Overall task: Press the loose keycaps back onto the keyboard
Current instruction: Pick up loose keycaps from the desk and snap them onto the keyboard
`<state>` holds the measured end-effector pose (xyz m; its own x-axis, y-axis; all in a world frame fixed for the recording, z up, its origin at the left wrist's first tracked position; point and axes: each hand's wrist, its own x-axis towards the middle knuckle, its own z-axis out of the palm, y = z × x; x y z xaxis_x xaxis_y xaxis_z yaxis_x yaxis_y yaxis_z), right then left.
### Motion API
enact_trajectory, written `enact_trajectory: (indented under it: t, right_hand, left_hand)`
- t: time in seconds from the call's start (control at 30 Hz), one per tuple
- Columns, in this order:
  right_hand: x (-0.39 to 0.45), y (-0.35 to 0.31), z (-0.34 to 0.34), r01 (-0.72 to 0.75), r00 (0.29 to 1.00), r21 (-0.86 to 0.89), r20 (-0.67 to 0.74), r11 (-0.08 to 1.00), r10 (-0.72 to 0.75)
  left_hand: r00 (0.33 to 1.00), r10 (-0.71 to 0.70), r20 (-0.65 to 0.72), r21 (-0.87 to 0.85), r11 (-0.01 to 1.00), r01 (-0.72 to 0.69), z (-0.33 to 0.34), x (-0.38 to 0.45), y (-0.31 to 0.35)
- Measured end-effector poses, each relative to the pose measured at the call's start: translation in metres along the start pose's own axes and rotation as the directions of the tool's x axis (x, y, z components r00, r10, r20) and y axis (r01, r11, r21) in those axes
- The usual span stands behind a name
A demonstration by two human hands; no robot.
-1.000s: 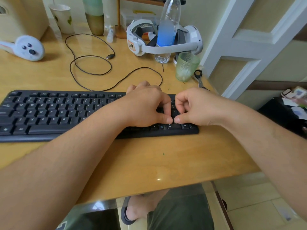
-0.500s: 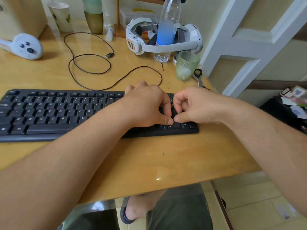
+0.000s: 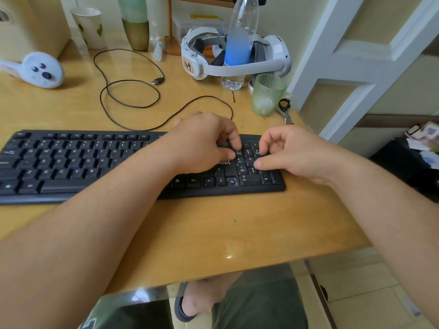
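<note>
Front strip of the table below the keyboard was open, so the hands had an easy way in from there. Behind it things got tight: a looped cable, green cup, scissors, water bottle and headset crowded the back right.

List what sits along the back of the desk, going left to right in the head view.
White round game controller → white paper cup with green leaves → green and gold vase → white VR headset, a clear plastic bottle with blue label in front of it → green textured glass tumbler → black-handled scissors.
</note>
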<state>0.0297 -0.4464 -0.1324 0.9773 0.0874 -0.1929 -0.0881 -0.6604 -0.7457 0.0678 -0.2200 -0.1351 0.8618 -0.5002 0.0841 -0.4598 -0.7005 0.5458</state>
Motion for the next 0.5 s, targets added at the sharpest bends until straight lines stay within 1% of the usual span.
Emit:
enact_trajectory:
  t: [0.1, 0.13, 0.23, 0.3, 0.37, 0.43, 0.5]
  right_hand:
    - [-0.002, -0.012, 0.0, -0.006, 1.0, -0.186, 0.006, 0.983, 0.007]
    - [-0.002, -0.015, -0.002, 0.0, 1.0, -0.205, 0.003, 0.979, 0.001]
    - [-0.001, -0.02, -0.004, 0.014, 1.0, -0.165, -0.012, 0.986, -0.016]
    - [0.0, -0.021, 0.0, 0.013, 1.0, -0.24, -0.012, 0.971, -0.016]
    - [-0.001, -0.023, 0.001, 0.028, 0.997, -0.323, -0.063, 0.946, -0.051]
    - [-0.003, -0.027, -0.002, 0.068, 0.988, -0.343, -0.105, 0.937, -0.109]
    - [-0.006, -0.029, -0.004, 0.087, 0.991, -0.338, -0.063, 0.937, -0.114]
  left_hand:
    - [1.0, 0.0, 0.002, 0.001, 1.0, 0.0, 0.004, 0.0, 0.001]
    - [1.0, -0.004, -0.003, -0.002, 1.0, 0.004, 0.004, 0.001, 0.001]
    - [0.999, -0.013, -0.03, -0.01, 1.0, 0.013, 0.003, 0.001, 0.001]
    - [0.999, -0.017, -0.042, -0.005, 1.0, 0.017, 0.003, 0.0, 0.002]
    - [0.999, -0.012, -0.038, 0.002, 1.0, 0.012, 0.004, 0.0, 0.002]
    - [0.999, -0.006, -0.034, 0.013, 1.0, 0.007, 0.004, 0.0, 0.003]
    - [0.999, 0.005, -0.045, 0.019, 1.0, -0.004, 0.004, 0.0, 0.003]
